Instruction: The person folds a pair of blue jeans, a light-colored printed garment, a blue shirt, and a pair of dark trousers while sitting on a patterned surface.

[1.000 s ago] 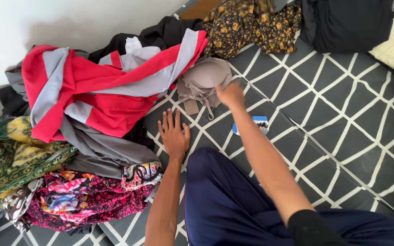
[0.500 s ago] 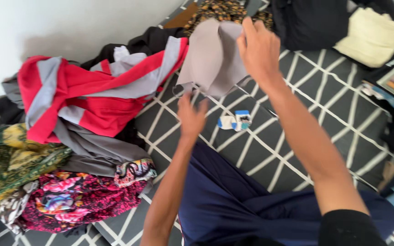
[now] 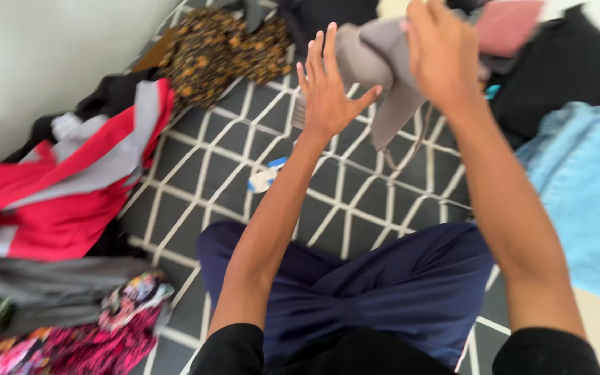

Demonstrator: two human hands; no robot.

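the right hand (image 3: 442, 52) grips a taupe cloth garment (image 3: 383, 69) raised at twelve o'clock, thin straps dangling below it. the left hand (image 3: 328, 94), fingers spread, touches its near edge. at nine o'clock lies a red and grey garment (image 3: 57, 201), at three a light blue cloth (image 3: 585, 187), all on a dark mat (image 3: 355, 201) with white lines.

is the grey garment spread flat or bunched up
Bunched up: the grey garment hangs crumpled in the right hand, the left hand open beside it.

a plain pale wall (image 3: 43, 62) borders a dark grey floor mat (image 3: 355, 201) with white lattice lines.
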